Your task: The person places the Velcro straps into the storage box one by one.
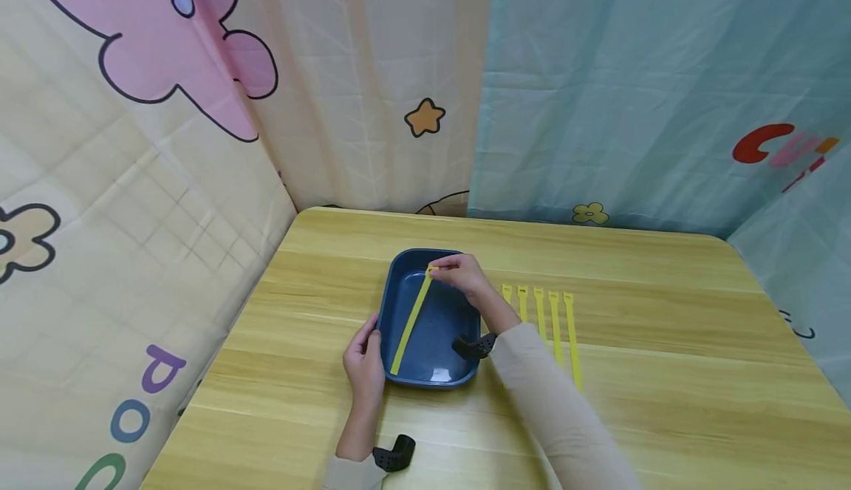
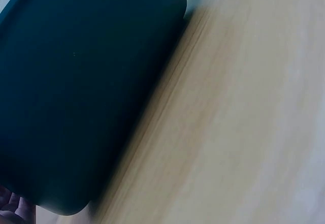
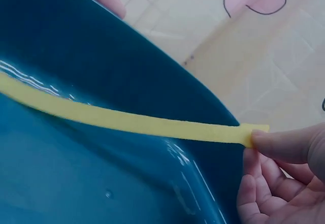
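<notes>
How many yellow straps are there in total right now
5. One strap is pinched by the right hand over the blue tray; four straps lie side by side on the table right of it.

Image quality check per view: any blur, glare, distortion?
Head view: sharp, evenly lit, wide-angle bowing at the table edges, small glare patch on the blue tray floor. Left wrist view: motion-smeared, the tray wall fills it dark, wood grain streaked. Right wrist view: yellow strap fairly crisp, bright streaks of glare on the tray, right hand soft.
</notes>
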A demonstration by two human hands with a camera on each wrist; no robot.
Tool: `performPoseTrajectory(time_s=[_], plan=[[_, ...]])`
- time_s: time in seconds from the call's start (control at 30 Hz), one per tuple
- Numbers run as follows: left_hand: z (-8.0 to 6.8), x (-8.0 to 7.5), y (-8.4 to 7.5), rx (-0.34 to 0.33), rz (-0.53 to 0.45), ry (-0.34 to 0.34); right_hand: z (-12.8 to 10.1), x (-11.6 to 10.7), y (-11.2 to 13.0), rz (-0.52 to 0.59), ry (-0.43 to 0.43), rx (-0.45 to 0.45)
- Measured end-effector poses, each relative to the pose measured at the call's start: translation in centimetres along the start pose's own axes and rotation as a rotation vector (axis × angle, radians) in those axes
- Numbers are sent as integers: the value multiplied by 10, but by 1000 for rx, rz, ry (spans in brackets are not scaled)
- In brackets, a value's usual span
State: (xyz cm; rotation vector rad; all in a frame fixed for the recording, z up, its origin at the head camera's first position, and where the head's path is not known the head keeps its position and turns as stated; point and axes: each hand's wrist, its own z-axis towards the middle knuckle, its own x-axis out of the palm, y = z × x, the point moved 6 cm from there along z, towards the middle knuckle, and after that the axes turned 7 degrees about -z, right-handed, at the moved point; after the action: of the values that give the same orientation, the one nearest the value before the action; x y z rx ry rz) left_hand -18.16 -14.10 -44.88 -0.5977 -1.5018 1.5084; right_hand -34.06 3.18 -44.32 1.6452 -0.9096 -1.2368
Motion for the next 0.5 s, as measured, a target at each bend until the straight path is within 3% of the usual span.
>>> performPoseTrajectory(time_s=[0.5], plan=[[1,1,0,12,0,10,9,22,-1,58,-61,72]])
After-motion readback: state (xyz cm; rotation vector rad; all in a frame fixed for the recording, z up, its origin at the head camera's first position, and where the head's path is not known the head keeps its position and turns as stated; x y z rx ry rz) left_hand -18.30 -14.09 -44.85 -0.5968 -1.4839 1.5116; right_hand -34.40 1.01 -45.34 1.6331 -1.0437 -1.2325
